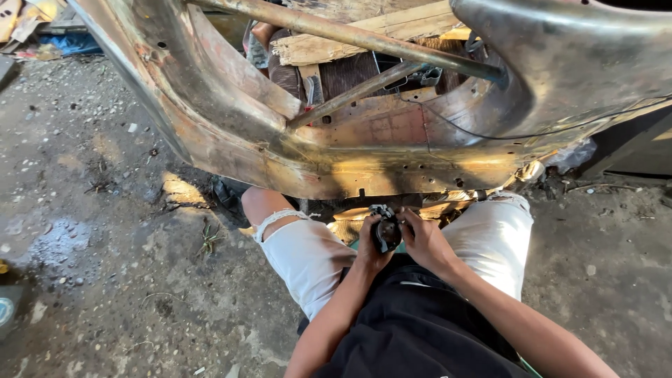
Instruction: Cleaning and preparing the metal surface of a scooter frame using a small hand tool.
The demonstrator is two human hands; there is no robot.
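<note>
The person sits on the concrete floor point(105, 280) with knees apart in torn white shorts point(308, 255), facing the lower edge of a stripped, rust-stained sheet-metal body panel point(336, 157) that looks like part of a vehicle shell. Both hands meet just in front of the lap, right below that panel's edge, around a small dark tool or fitting point(385, 229) with a round body and a grey metal piece on top; it is too small to name more closely. The left hand point(371, 248) is wrapped around the object from below and to the side, fingers closed on it and carrying it. The right hand point(423, 241) presses against its other side, with fingertips curled at the top part, seemingly working or adjusting it rather than bearing its weight. The step in hand looks like readying or setting this small piece, not yet working on the panel itself, since the object is close to the metal but apart from it. Any next move would call for a steady left grip and fine fingertip work from the right. Bare steel tubes point(364, 38) and weathered wooden planks point(364, 31) cross inside the shell above.
</note>
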